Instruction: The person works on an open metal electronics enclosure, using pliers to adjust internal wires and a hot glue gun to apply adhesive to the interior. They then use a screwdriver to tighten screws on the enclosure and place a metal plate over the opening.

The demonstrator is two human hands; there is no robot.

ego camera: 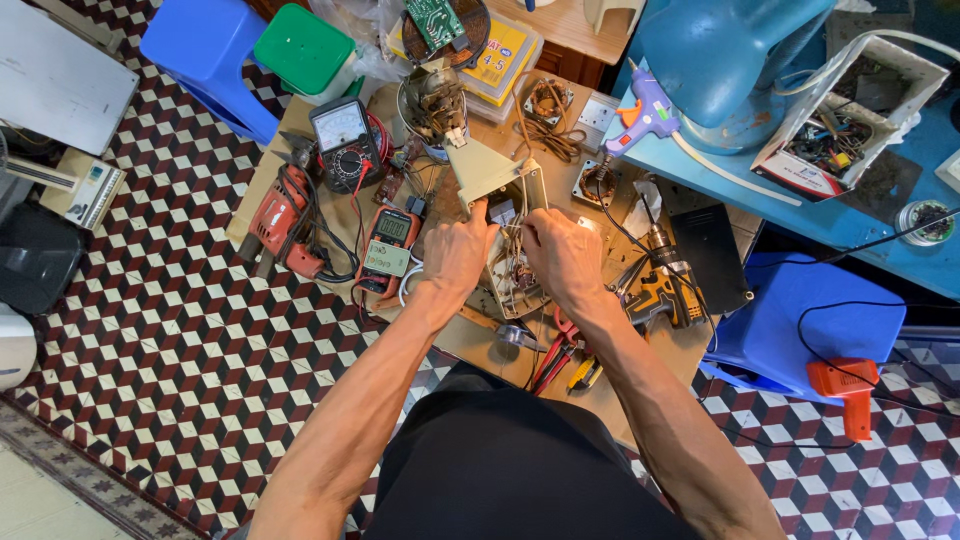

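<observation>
Behind both hands (pixel 510 255), yellow labelled box (pixel 505 50) under green circuit board (pixel 435 20).

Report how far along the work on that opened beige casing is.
Done: the beige plastic appliance casing lies opened, its wiring exposed. In hand: the left hand steadies the casing, while the right hand works at the white wires inside. Left: the casing remains open; the red digital multimeter and red-handled pliers lie unused alongside.

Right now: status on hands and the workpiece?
Left hand and right hand both gripping the opened beige appliance housing, wires exposed. Digital multimeter close left, cordless drill close right.
</observation>
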